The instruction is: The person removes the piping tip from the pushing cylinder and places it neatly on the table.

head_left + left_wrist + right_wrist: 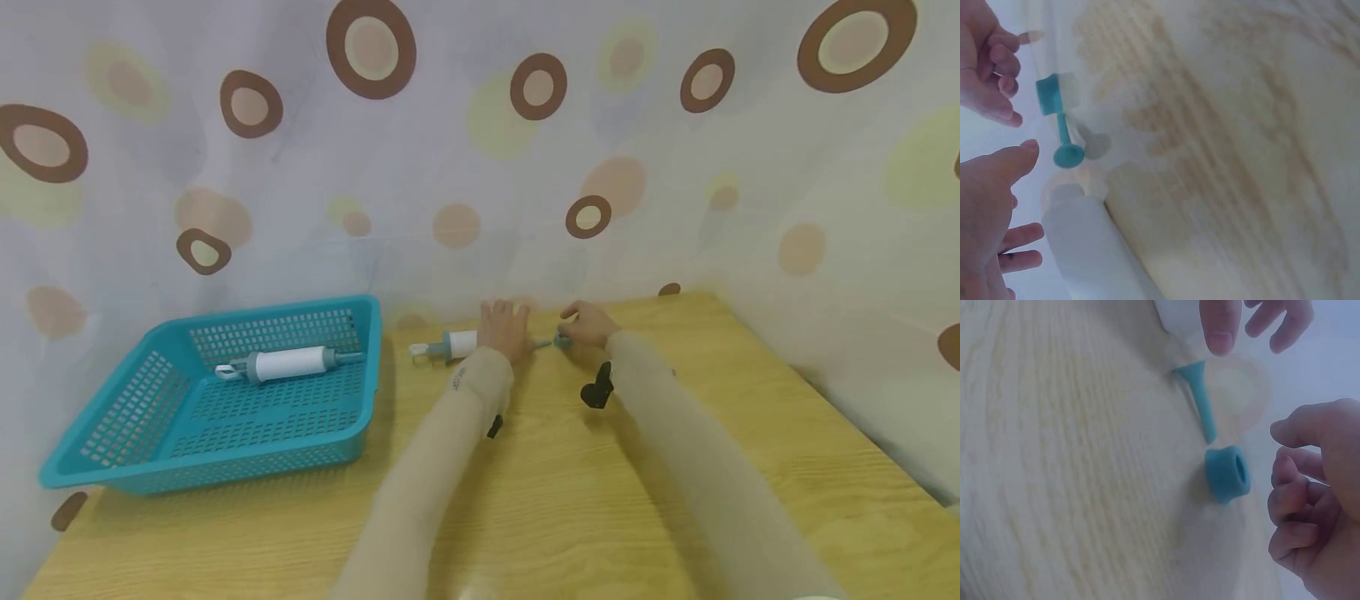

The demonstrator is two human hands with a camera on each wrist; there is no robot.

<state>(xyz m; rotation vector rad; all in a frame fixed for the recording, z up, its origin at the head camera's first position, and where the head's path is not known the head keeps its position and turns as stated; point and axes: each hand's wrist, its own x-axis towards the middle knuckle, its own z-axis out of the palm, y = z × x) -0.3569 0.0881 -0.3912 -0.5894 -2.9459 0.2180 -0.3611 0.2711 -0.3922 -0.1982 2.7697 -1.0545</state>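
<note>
A syringe-like white tube (462,343) with a teal collar and a pale loop handle lies on the table. My left hand (506,330) covers its right part in the head view; the left wrist view shows the fingers and thumb extended beside the tube (1097,250). Off the tube's end lies a slim teal nozzle (1200,400) with a flared base. Close to its narrow tip stands a teal ring-shaped cap (1225,475). My right hand (588,325) hovers beside that cap, fingers loosely curled, with nothing visible in its grasp (1329,500).
At left, a teal perforated basket (240,467) holds a similar syringe-like tube (292,363) with its nozzle attached. A patterned sheet (450,167) hangs behind the wooden table (555,500). The table's right edge runs diagonally beside the right forearm.
</note>
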